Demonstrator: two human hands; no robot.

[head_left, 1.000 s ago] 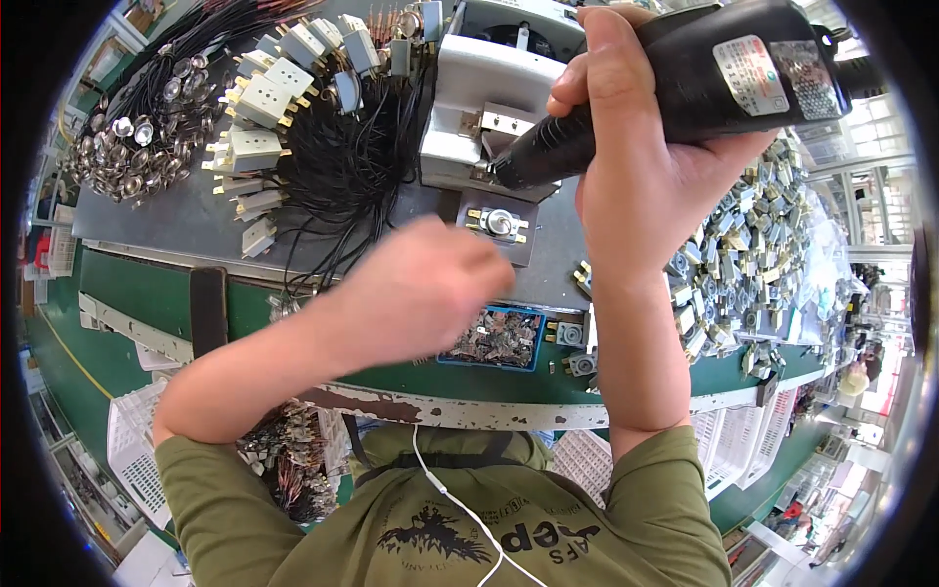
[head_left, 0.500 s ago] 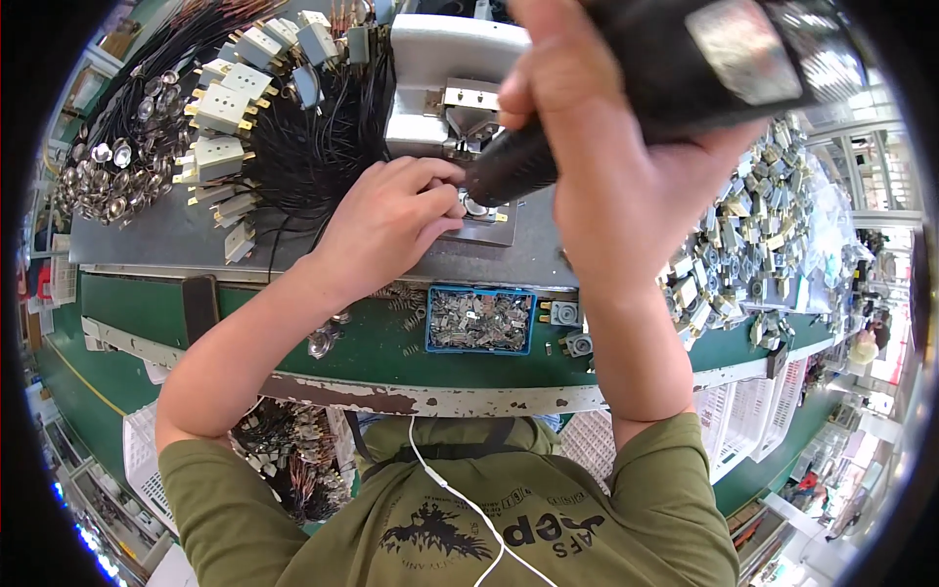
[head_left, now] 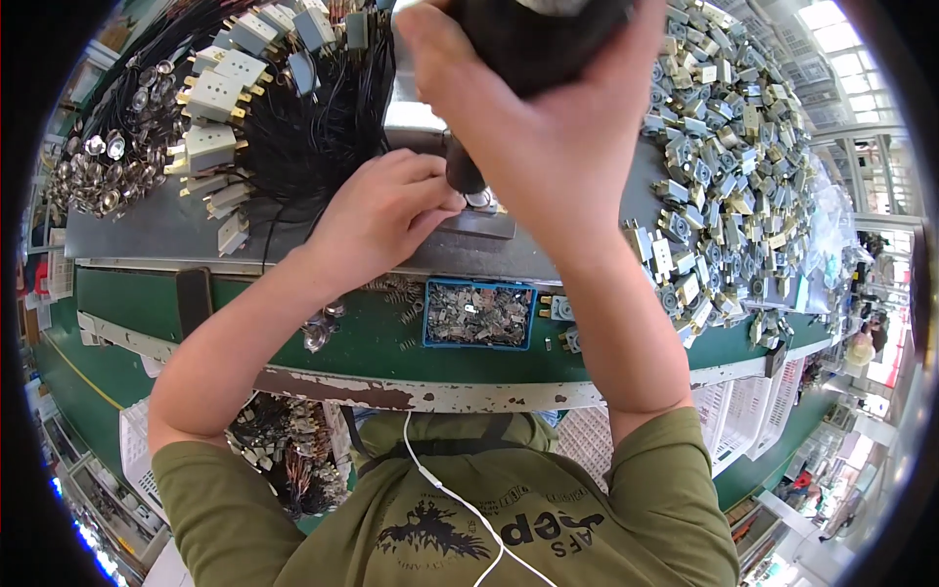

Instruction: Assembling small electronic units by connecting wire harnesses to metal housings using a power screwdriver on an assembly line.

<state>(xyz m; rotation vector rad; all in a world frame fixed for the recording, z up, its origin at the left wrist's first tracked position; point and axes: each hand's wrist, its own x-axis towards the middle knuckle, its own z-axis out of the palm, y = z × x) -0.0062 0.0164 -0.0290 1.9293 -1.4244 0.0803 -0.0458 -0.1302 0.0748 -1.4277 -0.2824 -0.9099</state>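
My right hand [head_left: 558,161] is wrapped round a thick black power screwdriver [head_left: 523,59], its body cut off by the top edge. The tapered nose points down over a small round silver part [head_left: 479,200] on a flat metal block [head_left: 484,226]. Beside the nose, my left hand [head_left: 377,217] is closed, thumb and fingertips pressed together; whatever they pinch is hidden. Left of it lie black wires [head_left: 313,137] and grey-white plug housings with brass pins [head_left: 217,98]. A pale metal fixture [head_left: 413,115] stands behind, mostly covered by my right hand.
A blue tray of small metal pieces [head_left: 479,315] sits at the bench's near edge, with loose springs [head_left: 396,286] beside it. Many grey housings [head_left: 724,176] are heaped at right. Shiny metal cups [head_left: 112,181] pile up at far left. White crates [head_left: 729,426] stand below.
My right hand and the screwdriver have swung left and become more upright, hiding more of the fixture and uncovering the heap at right. My left hand stays almost in place.
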